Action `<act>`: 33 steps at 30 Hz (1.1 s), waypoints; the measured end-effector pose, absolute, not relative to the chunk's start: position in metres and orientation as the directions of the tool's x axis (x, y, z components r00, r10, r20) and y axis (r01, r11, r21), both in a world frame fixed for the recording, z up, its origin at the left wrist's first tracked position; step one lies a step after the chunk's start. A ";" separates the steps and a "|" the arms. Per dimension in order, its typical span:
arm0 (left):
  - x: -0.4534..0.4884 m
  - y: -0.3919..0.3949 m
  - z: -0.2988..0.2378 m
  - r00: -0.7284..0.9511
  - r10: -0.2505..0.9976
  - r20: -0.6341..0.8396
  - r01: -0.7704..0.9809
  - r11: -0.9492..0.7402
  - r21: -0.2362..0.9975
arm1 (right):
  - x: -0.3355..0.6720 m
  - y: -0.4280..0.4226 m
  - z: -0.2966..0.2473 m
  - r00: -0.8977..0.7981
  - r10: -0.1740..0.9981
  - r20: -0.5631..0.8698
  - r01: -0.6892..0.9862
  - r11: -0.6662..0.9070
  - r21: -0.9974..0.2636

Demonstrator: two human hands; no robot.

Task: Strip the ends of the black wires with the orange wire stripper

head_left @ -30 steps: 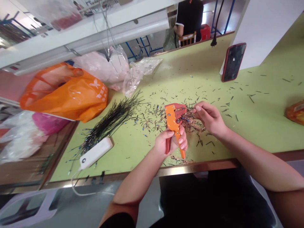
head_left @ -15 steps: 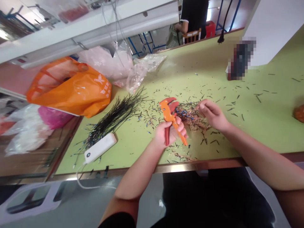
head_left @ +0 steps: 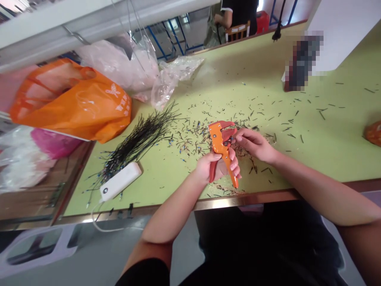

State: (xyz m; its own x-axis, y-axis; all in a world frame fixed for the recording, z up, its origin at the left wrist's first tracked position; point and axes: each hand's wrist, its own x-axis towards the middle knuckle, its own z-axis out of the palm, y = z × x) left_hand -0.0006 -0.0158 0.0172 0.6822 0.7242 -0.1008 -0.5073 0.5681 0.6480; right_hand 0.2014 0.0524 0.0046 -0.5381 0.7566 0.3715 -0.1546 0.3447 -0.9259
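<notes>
My left hand (head_left: pixel 212 165) is wrapped round the handles of an orange and red wire stripper (head_left: pixel 218 139), whose red jaws point up and to the right. Close beside those jaws, my right hand (head_left: pixel 256 145) has thumb and fingers pinched together. Whatever lies in that pinch is too small to make out. Short wire offcuts (head_left: pixel 190 137), some with blue ends, are strewn around and beneath both hands. Left of them lies a bundle of long black wires (head_left: pixel 143 137), several with small tips at the near end.
A white power bank (head_left: pixel 120 181) with a cable lies by the wire bundle. Behind are an orange bag (head_left: pixel 80 105) and clear plastic bags (head_left: pixel 175 73). At the right stand a white panel (head_left: pixel 339 35) and a blurred dark object (head_left: pixel 303 63). Another person (head_left: pixel 239 16) is across the table.
My right hand has moved left to the stripper's jaws. The stripper has turned slightly and shifted a little to the right in my left hand. The whole view has shifted a little.
</notes>
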 end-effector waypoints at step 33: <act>0.005 -0.020 0.019 0.524 0.847 -0.092 -0.587 0.437 0.682 | 0.202 0.046 0.026 -0.279 0.925 0.256 -0.359 0.147 -0.922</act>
State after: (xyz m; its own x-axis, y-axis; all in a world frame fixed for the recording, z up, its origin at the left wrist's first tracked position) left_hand 0.0050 -0.0199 0.0186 0.5240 0.8468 -0.0917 -0.5870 0.4370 0.6815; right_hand 0.2021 0.0457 0.0262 -0.2789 0.9255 0.2563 -0.3589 0.1471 -0.9217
